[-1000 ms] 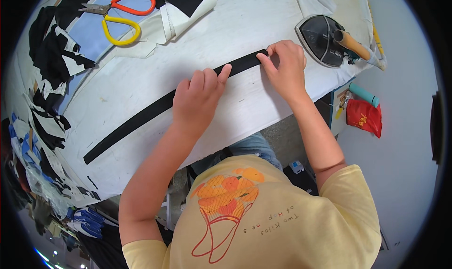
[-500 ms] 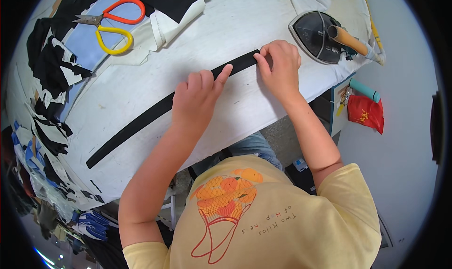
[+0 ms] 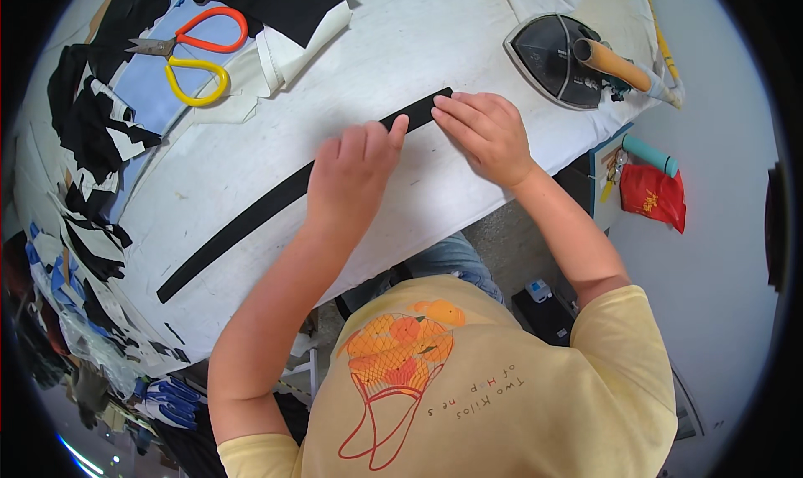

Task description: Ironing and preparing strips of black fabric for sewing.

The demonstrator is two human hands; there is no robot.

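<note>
A long, slightly curved black fabric strip (image 3: 242, 224) lies slantwise across the white-covered table (image 3: 393, 198). My left hand (image 3: 351, 177) is over its middle, fingers curled in on the strip and a little blurred, with one fingertip sticking up past the rest. Near the strip's upper right end rests my right hand (image 3: 489, 135). Its fingers are stretched out, the tips on the strip's lower edge. What lies under both palms is hidden.
An iron (image 3: 556, 60) with a wooden handle stands beyond my right hand. Scissors (image 3: 180, 51) with red and yellow handles lie among black, white and blue fabric scraps (image 3: 96, 135) at the left. Beside the table are a red pouch (image 3: 654, 195) and a teal cylinder (image 3: 650, 155).
My right hand has slid slightly left along the strip, going from a thumb-and-finger pinch at its end to straightened fingers. My left hand stays near the strip's middle.
</note>
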